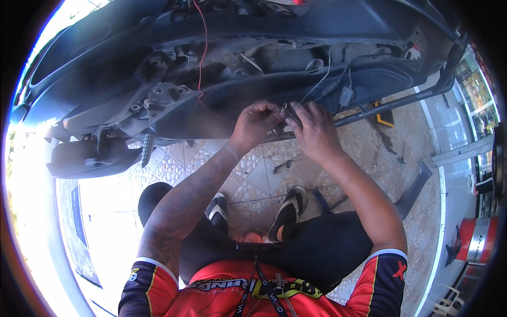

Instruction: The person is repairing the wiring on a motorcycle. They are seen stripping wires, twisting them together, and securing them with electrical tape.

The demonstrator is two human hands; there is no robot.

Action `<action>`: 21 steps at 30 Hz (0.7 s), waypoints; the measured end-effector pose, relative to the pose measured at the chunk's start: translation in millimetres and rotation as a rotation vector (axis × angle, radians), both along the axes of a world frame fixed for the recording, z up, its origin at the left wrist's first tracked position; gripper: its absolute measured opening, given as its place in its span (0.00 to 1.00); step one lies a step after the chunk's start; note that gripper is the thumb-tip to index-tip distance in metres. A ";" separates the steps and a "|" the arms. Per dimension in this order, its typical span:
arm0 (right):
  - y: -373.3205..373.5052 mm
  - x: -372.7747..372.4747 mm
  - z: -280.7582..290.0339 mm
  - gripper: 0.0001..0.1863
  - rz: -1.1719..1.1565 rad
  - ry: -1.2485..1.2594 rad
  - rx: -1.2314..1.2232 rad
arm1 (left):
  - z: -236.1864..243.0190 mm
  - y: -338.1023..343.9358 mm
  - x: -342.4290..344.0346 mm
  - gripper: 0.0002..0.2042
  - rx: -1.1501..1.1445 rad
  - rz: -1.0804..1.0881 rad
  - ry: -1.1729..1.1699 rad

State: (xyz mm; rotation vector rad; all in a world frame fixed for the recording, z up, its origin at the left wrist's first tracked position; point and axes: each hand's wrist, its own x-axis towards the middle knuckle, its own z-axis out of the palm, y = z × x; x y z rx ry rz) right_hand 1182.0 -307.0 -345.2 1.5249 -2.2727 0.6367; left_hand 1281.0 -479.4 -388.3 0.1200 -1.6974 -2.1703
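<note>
Both my hands meet in front of a dark motor scooter (227, 98) with its panel opened. Between my fingertips is a small dark part (288, 112) with a yellowish bit at its top; its exact kind is hard to make out. My left hand (254, 124) is closed in a pinch at its left side. From the right, my right hand (318, 129) has its fingers curled over it. A thin red wire (204, 47) hangs down the bodywork toward my left hand. A grey wire (323, 77) runs down toward my right hand. Beside it dangles a grey connector (346, 97).
A dark tube (380, 110) runs along the scooter's lower right side. Behind it, a yellow and black item (385, 114) rests on the tiled floor (248, 182). A dark curved panel (414, 190) lies right of my knees. Farther right stands a red and silver drum-like container (478, 239).
</note>
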 end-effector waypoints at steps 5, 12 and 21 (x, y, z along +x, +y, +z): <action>-2.3 -0.7 3.3 0.20 -0.006 0.064 0.019 | -0.3 -1.2 0.7 0.03 0.016 0.018 0.003; -1.9 -4.2 6.7 0.20 0.032 0.063 0.027 | -2.4 -2.8 0.9 0.03 0.034 0.003 0.011; 1.8 -7.3 7.7 0.20 0.052 0.045 0.038 | 1.1 -2.1 1.5 0.03 -0.017 0.007 -0.040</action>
